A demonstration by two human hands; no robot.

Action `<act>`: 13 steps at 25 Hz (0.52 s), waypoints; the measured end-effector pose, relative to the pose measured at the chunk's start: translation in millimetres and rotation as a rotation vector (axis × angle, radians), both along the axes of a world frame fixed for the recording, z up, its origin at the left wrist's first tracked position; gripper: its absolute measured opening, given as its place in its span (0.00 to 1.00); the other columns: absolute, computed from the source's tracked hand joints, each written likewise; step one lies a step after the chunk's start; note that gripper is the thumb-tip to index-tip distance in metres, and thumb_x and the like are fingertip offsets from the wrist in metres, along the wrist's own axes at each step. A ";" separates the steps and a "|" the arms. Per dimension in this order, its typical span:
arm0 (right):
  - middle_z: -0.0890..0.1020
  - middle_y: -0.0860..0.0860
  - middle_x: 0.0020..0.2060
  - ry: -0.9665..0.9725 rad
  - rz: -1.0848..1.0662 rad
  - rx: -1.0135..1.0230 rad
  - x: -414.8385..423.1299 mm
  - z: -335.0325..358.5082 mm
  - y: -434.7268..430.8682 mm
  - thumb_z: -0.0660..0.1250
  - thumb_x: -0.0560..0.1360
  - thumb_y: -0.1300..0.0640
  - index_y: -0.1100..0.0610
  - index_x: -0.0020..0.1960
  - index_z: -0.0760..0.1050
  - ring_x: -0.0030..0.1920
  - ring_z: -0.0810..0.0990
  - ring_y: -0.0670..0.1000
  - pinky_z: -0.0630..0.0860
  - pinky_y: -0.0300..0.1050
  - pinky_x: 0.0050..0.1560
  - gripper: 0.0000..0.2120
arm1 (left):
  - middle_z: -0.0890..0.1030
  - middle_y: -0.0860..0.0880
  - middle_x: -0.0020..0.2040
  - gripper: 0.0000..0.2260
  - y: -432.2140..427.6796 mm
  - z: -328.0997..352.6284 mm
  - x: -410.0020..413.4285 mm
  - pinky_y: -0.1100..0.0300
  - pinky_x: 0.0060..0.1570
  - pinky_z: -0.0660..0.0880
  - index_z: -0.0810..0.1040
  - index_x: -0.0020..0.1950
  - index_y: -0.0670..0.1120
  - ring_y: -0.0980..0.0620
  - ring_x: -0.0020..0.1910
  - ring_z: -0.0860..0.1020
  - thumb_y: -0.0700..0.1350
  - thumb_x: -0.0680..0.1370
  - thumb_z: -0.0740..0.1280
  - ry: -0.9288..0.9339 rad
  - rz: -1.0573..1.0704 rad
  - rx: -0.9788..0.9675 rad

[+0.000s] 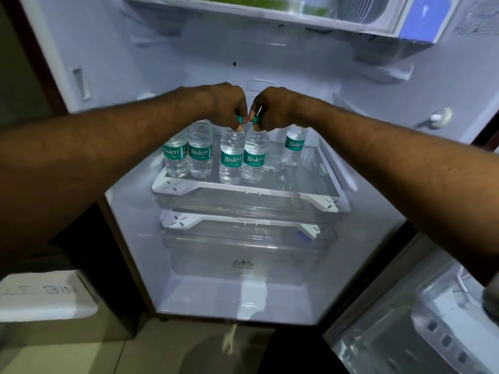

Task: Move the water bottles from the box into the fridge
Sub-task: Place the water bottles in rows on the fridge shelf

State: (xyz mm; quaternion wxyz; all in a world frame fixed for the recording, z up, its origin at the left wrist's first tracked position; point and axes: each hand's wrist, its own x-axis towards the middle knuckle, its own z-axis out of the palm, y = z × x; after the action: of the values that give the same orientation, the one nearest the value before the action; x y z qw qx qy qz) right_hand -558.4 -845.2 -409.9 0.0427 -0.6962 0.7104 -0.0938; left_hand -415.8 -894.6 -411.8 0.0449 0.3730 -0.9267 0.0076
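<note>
Pale blue-white walls of the open fridge (270, 292) fill most of the frame, and its door (418, 333) swings out at lower right. At lower left a white container (40, 295) with faint lettering sits on the floor. In the middle of the frame a glass shelf (243, 188) with a white rim lies above a clear drawer (243, 255).

Five water bottles with green labels stand upright on the shelf. Two of them, the left pair (189, 157), stand close together at the shelf's left. The lone bottle (294, 147) stands apart toward the right. Between them, touching side by side near the front rim, stand the left middle bottle (231, 157) and the right middle bottle (255, 157).

Both forearms reach in from the frame's sides. The left hand (229, 103) pinches the teal cap of the left middle bottle with curled fingers. The right hand (272, 109) pinches the cap of the right middle bottle the same way, knuckles nearly meeting.
</note>
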 end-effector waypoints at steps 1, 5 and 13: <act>0.81 0.52 0.60 0.000 0.007 0.013 2.0 1.3 0.3 0.73 0.76 0.57 0.55 0.62 0.79 0.49 0.80 0.50 0.72 0.38 0.45 0.15 | 0.81 0.45 0.62 0.18 1.2 1.1 2.8 0.56 0.55 0.71 0.79 0.66 0.44 0.45 0.57 0.78 0.47 0.77 0.71 -0.007 0.002 0.003; 0.81 0.53 0.59 -0.019 0.023 0.032 3.5 1.2 1.4 0.72 0.77 0.59 0.56 0.61 0.79 0.50 0.79 0.50 0.73 0.38 0.46 0.13 | 0.80 0.44 0.64 0.18 0.9 -1.7 7.8 0.55 0.59 0.73 0.78 0.67 0.43 0.45 0.58 0.78 0.46 0.78 0.71 -0.017 0.010 0.009; 0.78 0.55 0.66 -0.233 -0.087 -0.112 -17.3 5.8 -2.8 0.65 0.81 0.50 0.58 0.69 0.75 0.60 0.80 0.54 0.79 0.46 0.60 0.19 | 0.78 0.44 0.66 0.23 0.9 -0.4 -0.9 0.53 0.62 0.72 0.73 0.71 0.43 0.45 0.61 0.77 0.49 0.78 0.70 0.050 -0.007 0.037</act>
State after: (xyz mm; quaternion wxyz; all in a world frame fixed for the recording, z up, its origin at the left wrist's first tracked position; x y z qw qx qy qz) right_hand -575.7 -848.0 -404.1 0.0817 -0.6504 0.7239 -0.2153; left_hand -416.7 -893.8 -412.2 0.0611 0.3705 -0.9266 -0.0190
